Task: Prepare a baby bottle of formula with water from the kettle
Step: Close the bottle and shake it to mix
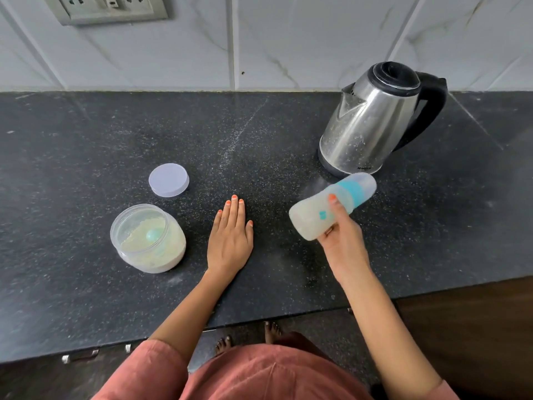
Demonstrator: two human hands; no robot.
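My right hand grips a baby bottle in the air above the counter. The bottle lies tilted, its teal collar and clear cap pointing up and right toward the kettle, and cloudy whitish liquid fills it. My left hand rests flat on the dark counter, fingers straight. A steel kettle with a black lid and handle stands at the back right, lid closed. To the left of my left hand sits an open clear formula jar with pale powder and a teal scoop inside.
The jar's pale round lid lies on the counter behind the jar. A tiled wall with a socket panel rises at the back. The counter's front edge runs below my arms, with the floor and bare feet beyond it.
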